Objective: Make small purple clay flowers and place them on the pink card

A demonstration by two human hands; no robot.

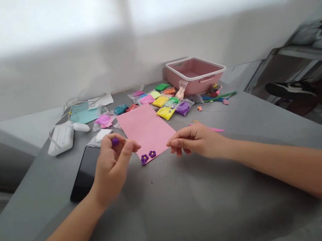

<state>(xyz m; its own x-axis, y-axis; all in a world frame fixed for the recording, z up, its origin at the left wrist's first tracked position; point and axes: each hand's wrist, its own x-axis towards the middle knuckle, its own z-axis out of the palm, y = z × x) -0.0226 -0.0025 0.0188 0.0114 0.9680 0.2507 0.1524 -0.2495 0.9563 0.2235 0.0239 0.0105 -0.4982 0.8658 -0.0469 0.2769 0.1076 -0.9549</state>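
Note:
My left hand [113, 165] is curled around a small lump of purple clay [115, 141], left of the pink sheet [147, 128]. My right hand [192, 142] is at the sheet's lower right corner, thumb and fingertips pressed together; whatever they pinch, if anything, is too small to make out. Two purple clay flowers with yellow centres, one [144, 158] at the sheet's lower left corner and the other [152, 153] just right of it, lie on the paper.
Bags of coloured clay, among them a yellow one [166, 112], lie behind the sheet. A pink basket [196, 76] stands at the back. A black phone [86, 174] and a white power strip [61, 138] are on the left. Green and blue tools [220, 97] lie at right.

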